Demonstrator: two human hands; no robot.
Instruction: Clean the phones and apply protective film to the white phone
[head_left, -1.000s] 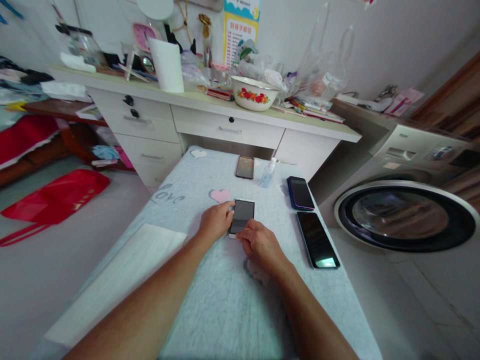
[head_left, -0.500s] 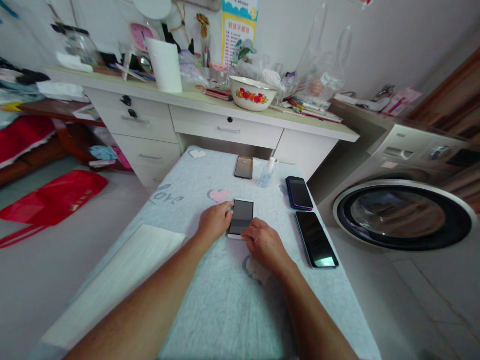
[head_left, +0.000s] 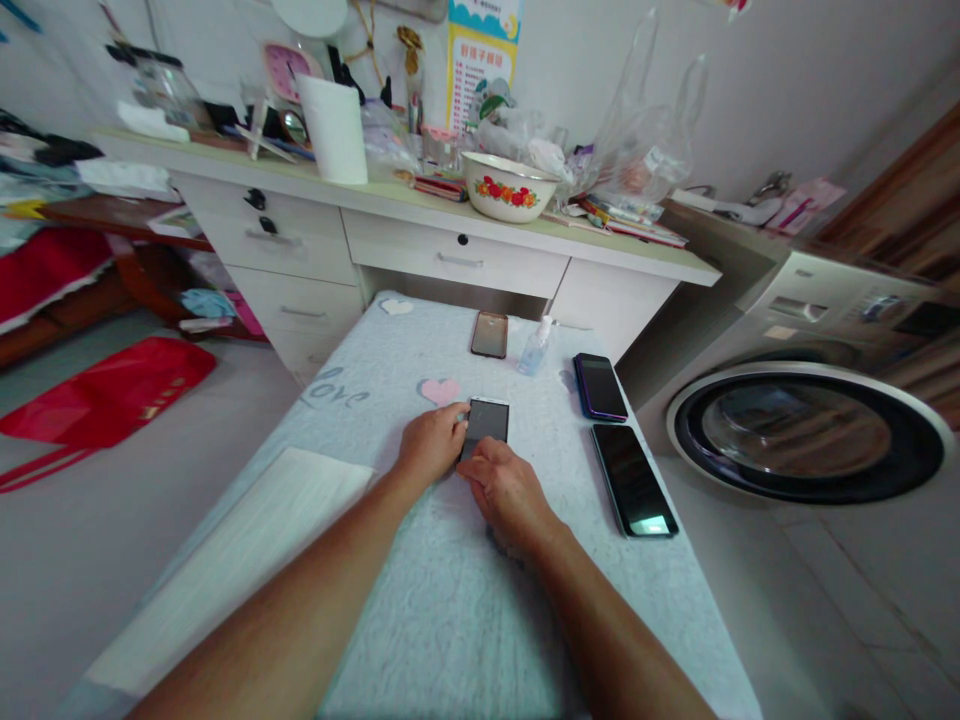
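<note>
A white-framed smartphone with a dark screen lies on the cloth-covered table. My left hand grips its left edge, fingers closed against the side. Over the lower part of the phone is my right hand, its fingers pinched together at the bottom left corner. Whatever may be between those fingertips is too small to make out. Beyond the phone lie a brown translucent phone case and a clear spray bottle. Two more dark phones, a smaller one and a larger one, rest near the right edge.
A folded white cloth or paper lies along the table's left side. Behind stands a white desk holding a flowered enamel bowl and a paper roll. A washing machine is at right, a red bag on the floor at left.
My right hand has slid left along the phone's lower end, from the bottom right corner to the bottom left. My left hand stays on the left edge.
</note>
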